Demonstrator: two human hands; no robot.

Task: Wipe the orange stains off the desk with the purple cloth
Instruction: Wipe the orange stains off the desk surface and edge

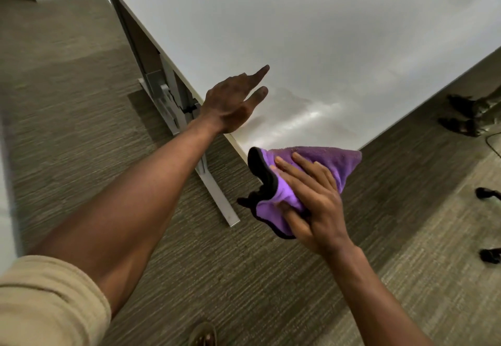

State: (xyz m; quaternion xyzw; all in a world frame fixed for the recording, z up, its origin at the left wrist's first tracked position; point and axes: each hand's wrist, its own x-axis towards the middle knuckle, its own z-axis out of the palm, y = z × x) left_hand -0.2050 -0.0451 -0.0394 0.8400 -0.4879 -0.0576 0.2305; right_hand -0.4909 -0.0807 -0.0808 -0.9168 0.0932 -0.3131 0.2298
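Two bare forearms show, both uncovered from the wrist up. On the left arm a beige, softly ribbed fabric sleeve [51,302] is pushed up in thick folds to about the elbow. The left hand [230,104] and the right hand [317,204] wear no gloves, rings, or watch. At the bottom edge a brown open sandal [203,335] is partly visible.

The purple cloth [311,164], soft and edged in black, was bunched up at the near corner of the desk [325,47], partly hanging past the edge. The desk top was white and smooth, with a shiny damp-looking streak near that corner. I could see no orange stains on it.
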